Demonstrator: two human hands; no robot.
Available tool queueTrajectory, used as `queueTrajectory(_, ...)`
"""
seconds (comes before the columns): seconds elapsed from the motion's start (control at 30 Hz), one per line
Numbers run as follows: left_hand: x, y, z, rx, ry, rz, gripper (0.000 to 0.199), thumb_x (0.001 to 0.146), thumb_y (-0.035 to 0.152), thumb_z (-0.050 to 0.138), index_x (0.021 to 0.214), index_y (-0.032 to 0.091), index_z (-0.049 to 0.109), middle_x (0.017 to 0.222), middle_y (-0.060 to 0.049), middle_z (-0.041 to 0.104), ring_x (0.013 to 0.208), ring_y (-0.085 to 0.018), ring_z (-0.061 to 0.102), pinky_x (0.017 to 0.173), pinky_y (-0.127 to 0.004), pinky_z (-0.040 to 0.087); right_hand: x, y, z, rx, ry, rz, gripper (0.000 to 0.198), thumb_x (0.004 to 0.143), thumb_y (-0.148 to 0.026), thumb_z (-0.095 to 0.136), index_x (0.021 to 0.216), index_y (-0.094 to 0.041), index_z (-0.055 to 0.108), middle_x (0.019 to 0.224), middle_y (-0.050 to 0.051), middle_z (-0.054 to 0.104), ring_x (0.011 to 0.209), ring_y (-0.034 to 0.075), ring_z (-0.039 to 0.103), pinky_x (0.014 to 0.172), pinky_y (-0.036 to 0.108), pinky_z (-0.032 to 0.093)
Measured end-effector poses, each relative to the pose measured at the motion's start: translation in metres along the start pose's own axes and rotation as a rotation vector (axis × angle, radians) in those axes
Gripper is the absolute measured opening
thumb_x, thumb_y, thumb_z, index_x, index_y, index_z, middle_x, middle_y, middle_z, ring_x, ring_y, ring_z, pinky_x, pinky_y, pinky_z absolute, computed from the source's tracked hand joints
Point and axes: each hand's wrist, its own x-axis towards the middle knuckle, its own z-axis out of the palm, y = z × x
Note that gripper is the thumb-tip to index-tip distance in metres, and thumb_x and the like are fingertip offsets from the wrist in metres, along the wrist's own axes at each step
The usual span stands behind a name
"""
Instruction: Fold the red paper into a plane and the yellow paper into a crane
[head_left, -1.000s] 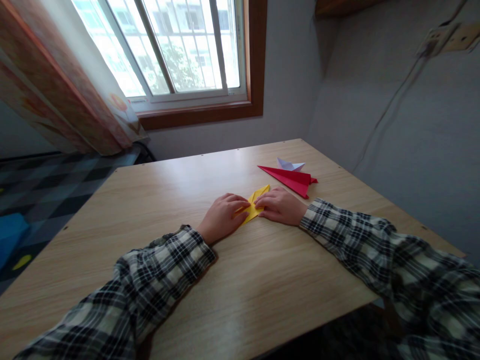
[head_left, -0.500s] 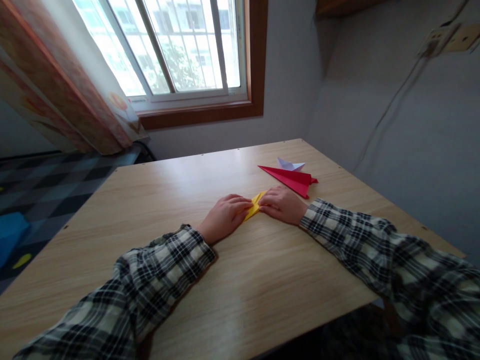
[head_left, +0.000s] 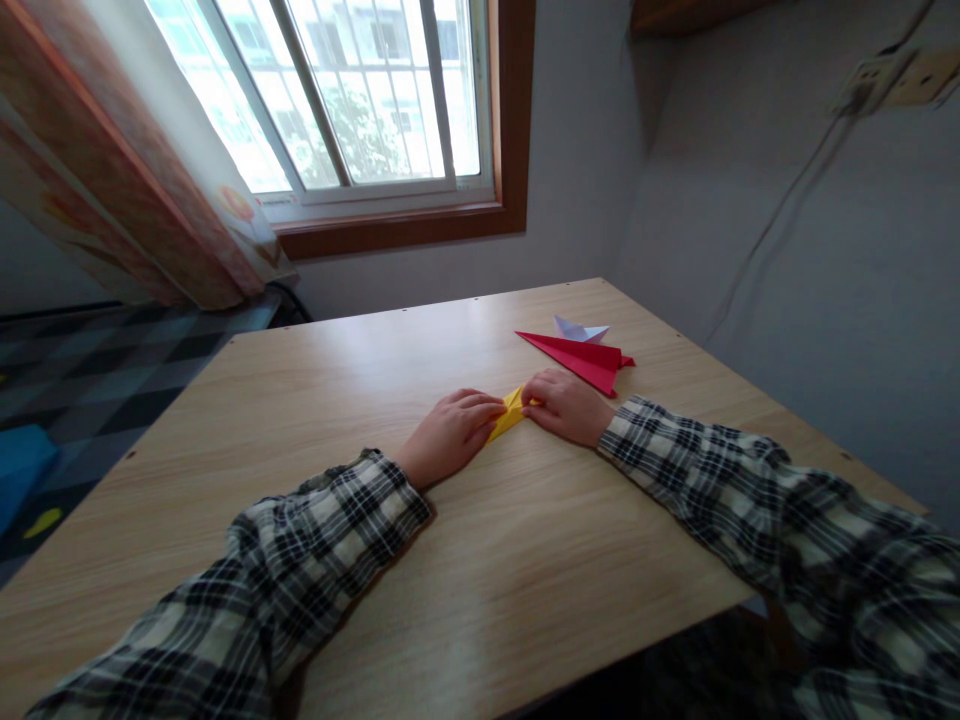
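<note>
A small piece of folded yellow paper (head_left: 508, 418) lies on the wooden table, between my two hands. My left hand (head_left: 451, 435) has its fingers closed on the paper's near left end and covers that part. At the far right end, my right hand (head_left: 566, 405) pinches the paper between thumb and fingers. Just beyond my right hand lies a red paper plane (head_left: 577, 358), its pointed nose toward the left. Behind the plane sits a white folded paper boat (head_left: 581, 331), partly hidden by it.
The wooden table (head_left: 360, 390) reaches toward a wall with a barred window (head_left: 367, 90). At left are a checked cloth surface (head_left: 97, 370) and a blue object (head_left: 26, 465). A cable (head_left: 772, 220) hangs from a socket (head_left: 866, 85) on the right wall.
My right hand has shifted slightly right along the yellow paper, its fingers drawn more into a pinch. My left hand stays in place.
</note>
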Motion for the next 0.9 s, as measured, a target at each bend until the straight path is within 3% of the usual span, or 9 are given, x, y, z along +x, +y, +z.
queueTrajectory(0.5, -0.0005, 0.0041, -0.0028, -0.01, 0.005, -0.012, 0.033, 0.101, 0.023, 0.044, 0.125, 0.016, 0.065, 0.12, -0.011, 0.071, 0.114, -0.024, 0.061, 0.104, -0.045, 0.049, 0.0001, 0.0028, 0.0007, 0.023, 0.002, -0.078, 0.01, 0.093, -0.021, 0.062, 0.089, -0.017, 0.07, 0.092, 0.008, 0.068, 0.089, 0.021, 0.059, 0.083, 0.035, 0.045)
queueTrajectory(0.9, -0.0022, 0.0038, -0.0045, -0.008, -0.012, 0.034, 0.034, 0.099, 0.023, 0.047, 0.126, 0.027, 0.069, 0.123, -0.007, 0.069, 0.115, -0.024, 0.059, 0.103, -0.046, 0.048, -0.0001, -0.001, -0.0021, -0.001, 0.003, -0.084, 0.017, 0.095, -0.024, 0.059, 0.087, -0.015, 0.071, 0.091, 0.009, 0.07, 0.089, 0.022, 0.06, 0.082, 0.036, 0.046)
